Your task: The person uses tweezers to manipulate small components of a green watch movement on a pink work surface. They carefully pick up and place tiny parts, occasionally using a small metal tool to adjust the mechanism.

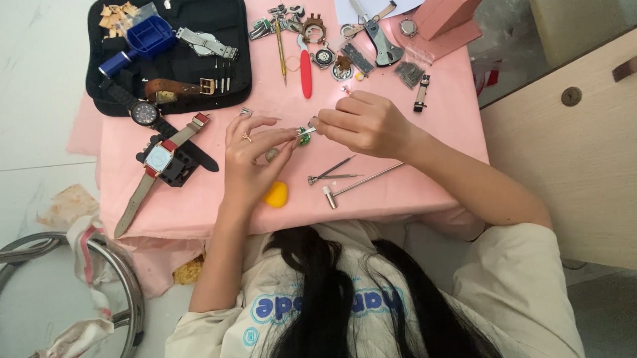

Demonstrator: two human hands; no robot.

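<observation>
Bright, even daylight, soft shadows, sharp focus throughout.

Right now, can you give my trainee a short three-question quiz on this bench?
1. True or false: both hands meet at the small green part.
2. Which lies nearest the left hand: A the yellow blob, B the red-handled tool, C the black case?
3. What holds the square watch?

Key: 1 true. 2 A. 3 A black holder block, left of the right hand.

White marble floor [14,106]; pale wooden cabinet [590,167]; round metal stool [126,280].
</observation>
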